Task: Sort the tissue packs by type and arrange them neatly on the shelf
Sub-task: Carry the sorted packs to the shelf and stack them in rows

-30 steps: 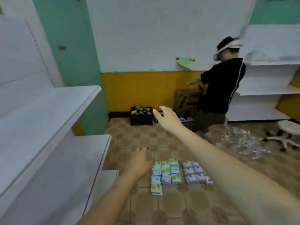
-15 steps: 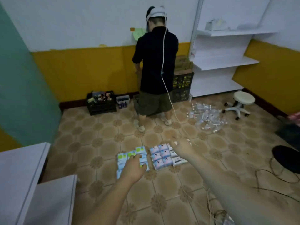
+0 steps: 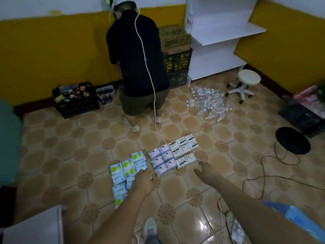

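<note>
Patterned floor tiles [image 3: 58, 155] carry the tissue packs in three touching groups: green-marked packs [image 3: 126, 166], pink-and-blue packs [image 3: 162, 160], white packs [image 3: 184, 147]. My left hand [image 3: 143, 182] rests on the green-marked packs, fingers curled (grip unclear); my right hand [image 3: 206, 170] hovers open just beside the white ones. Beyond stands another person [image 3: 137, 59], with bottles [image 3: 207, 102], a stool [image 3: 246, 81] and white shelf [image 3: 219, 36].

A small shop stockroom: white metal display shelving [image 3: 219, 34], black plastic crates [image 3: 175, 67] under printed cartons, loose water bottles [image 3: 207, 101] on patterned floor tiles [image 3: 58, 155]
</note>
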